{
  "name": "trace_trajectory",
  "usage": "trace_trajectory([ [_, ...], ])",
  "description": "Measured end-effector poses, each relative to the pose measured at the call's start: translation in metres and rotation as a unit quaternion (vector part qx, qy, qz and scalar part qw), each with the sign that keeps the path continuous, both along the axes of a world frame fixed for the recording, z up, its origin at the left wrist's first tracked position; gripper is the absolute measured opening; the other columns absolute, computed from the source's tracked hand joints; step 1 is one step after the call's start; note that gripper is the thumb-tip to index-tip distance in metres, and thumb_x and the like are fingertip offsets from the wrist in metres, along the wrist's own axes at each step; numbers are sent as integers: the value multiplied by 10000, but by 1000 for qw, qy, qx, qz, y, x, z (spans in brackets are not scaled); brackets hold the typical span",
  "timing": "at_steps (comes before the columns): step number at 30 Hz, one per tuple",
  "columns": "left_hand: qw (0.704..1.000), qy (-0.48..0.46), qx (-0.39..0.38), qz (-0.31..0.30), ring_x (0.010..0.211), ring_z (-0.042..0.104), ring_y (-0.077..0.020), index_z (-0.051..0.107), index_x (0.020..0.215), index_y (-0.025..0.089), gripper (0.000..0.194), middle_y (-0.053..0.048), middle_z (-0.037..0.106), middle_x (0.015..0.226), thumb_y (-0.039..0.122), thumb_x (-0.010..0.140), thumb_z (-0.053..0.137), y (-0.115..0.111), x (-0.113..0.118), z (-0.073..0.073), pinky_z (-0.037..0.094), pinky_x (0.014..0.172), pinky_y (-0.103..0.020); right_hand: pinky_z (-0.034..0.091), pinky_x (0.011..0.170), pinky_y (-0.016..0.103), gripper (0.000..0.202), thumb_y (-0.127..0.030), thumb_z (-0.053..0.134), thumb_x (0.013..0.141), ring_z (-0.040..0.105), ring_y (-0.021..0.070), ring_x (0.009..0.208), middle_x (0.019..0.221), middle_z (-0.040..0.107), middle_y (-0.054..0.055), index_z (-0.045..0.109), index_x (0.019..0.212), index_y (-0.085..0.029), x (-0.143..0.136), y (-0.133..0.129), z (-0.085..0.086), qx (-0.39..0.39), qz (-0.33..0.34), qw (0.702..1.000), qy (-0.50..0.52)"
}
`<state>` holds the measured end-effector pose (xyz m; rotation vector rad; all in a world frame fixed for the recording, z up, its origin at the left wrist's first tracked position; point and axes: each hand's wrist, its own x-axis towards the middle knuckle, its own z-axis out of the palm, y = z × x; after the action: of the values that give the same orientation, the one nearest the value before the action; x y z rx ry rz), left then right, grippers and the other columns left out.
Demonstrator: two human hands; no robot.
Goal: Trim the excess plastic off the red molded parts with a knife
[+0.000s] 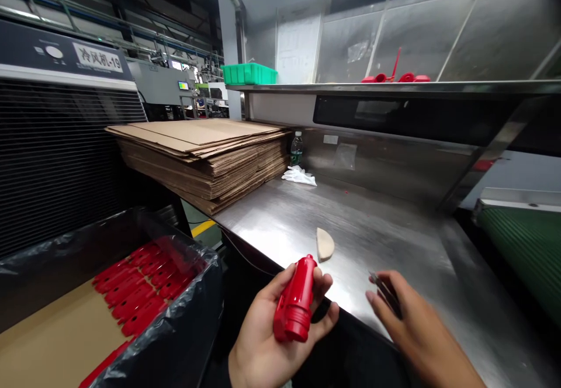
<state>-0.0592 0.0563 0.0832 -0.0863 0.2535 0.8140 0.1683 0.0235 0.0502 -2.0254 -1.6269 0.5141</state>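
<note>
Though half hidden, indistinct tool [386,293] in right hand [411,312]; red part [294,306] in left hand [265,332]; grips closed.

1. Our left fingers [328,319] hide the underside of the red part [297,300].
2. Our right fingers [395,281] partly cover the dark tool [387,294].
3. Well beyond our fingers, we cannot read the pale sheet [298,40].
</note>
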Motion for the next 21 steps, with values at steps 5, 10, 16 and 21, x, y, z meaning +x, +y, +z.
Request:
trace_trajectory([
  [5, 994, 65, 60, 63, 951, 695, -286, 542, 1205, 72, 319, -175, 716, 998, 225, 927, 580, 5, -1, -8, 429, 1021, -595, 390, 999, 522, 477, -228, 353, 927, 439, 400, 1204, 1280, 530, 193, 432, 1380, -101, 22, 56, -5, 12, -61, 985, -163],
  [10, 963, 150, 182, 133, 970, 679, -336, 238, 1492, 246, 612, -157, 708, 1012, 351, 957, 516, 7, -7, -15, 447, 931, -652, 426, 957, 470, 485, -424, 334, 989, 447, 345, 1180, 1262, 520, 176, 484, 1324, -108, -34, 87, 0, 34, -86, 972, -215],
  [16, 954, 154, 236, 100, 909, 668, -350, 385, 1430, 101, 638, -189, 671, 1032, 539, 967, 358, 13, -22, -25, 505, 820, -510, 469, 880, 437, 323, -442, 476, 940, 568, 279, 1064, 1079, 611, 125, 568, 1025, -144, -70, 103, -1, 6, -87, 980, -179],
  [21, 911, 249, 314, 98, 702, 679, -286, 518, 1320, 81, 725, -182, 675, 974, 652, 930, 298, 22, -30, -42, 508, 624, -382, 482, 646, 333, 214, -470, 384, 966, 658, 222, 771, 868, 671, 0, 431, 1023, -268, -78, 48, -20, 37, -68, 995, -69],
])
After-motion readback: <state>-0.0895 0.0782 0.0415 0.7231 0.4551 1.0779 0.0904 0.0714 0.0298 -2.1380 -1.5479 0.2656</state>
